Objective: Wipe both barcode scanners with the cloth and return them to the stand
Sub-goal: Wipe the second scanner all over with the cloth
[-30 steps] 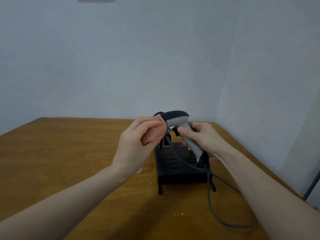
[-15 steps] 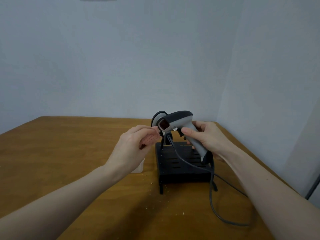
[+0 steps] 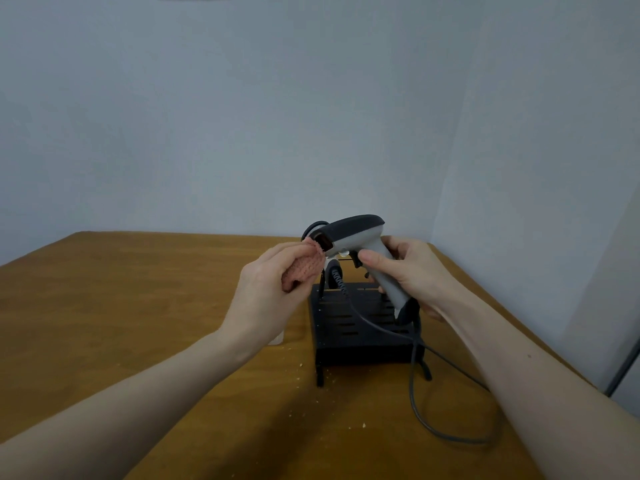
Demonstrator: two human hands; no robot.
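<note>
**Scanner nose under the cloth**

Scanner (image 3: 360, 237) sits in our right hand (image 3: 412, 275), gripped by its handle above the black stand (image 3: 360, 327). Our left hand (image 3: 266, 292) pinches the pink cloth (image 3: 306, 266) against its window. Half a second ago the cloth hung just clear. A second scanner (image 3: 313, 228), barely visible behind, seems still unwiped.

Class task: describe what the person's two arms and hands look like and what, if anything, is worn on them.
Both forearms are bare, with no sleeves in view. The left hand and right hand wear no gloves, and no rings, watch or bracelet can be seen. No markings show.
</note>
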